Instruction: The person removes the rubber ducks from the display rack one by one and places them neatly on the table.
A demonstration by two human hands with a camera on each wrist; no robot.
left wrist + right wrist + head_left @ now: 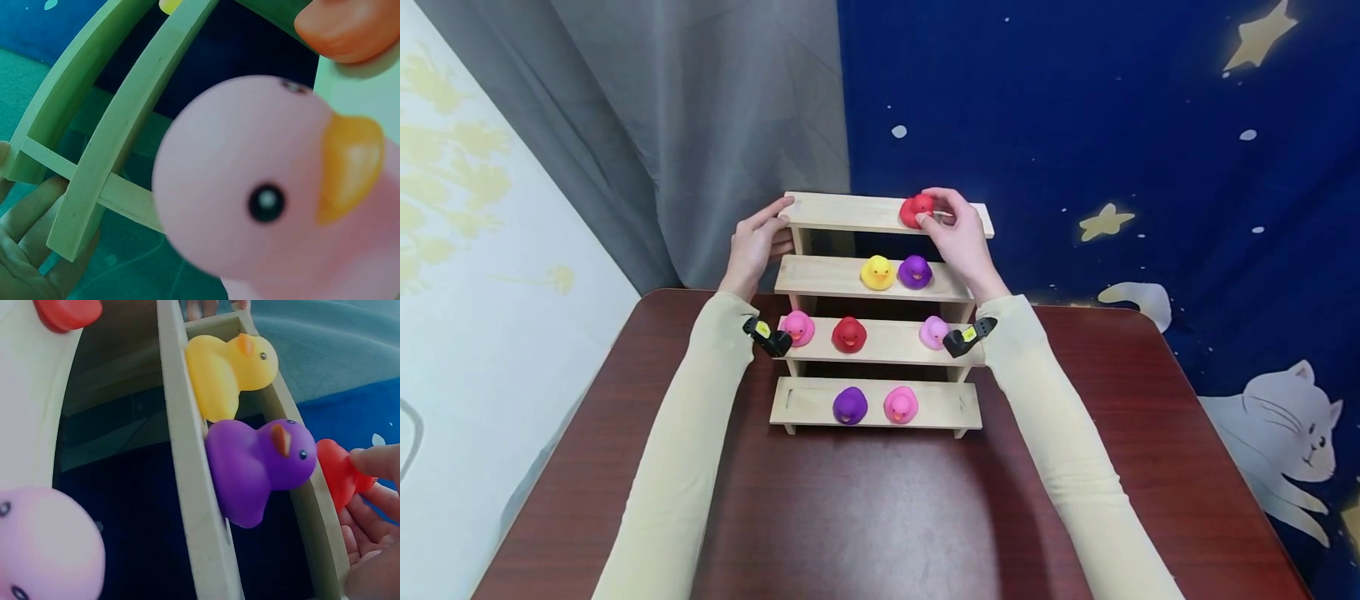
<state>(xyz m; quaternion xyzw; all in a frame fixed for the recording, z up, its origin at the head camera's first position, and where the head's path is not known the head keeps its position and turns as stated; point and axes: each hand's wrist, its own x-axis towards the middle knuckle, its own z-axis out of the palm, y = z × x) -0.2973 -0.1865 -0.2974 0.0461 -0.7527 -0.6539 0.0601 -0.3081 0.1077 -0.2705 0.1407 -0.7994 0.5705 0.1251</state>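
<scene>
A four-tier wooden display stand bears several rubber ducks. My right hand pinches a red rubber duck between thumb and fingers at the right part of the top tier. In the right wrist view, the red duck shows beside the top board, with the thumb on it. My left hand grips the left end of the top board, some fingers above its edge and others below. The left wrist view shows that hand around the board's end, behind a large pink duck.
A yellow duck and a purple duck sit on the second tier. Below are pink, red and light purple ducks, then purple and pink ones. The stand rests on a dark wooden table, with curtains behind.
</scene>
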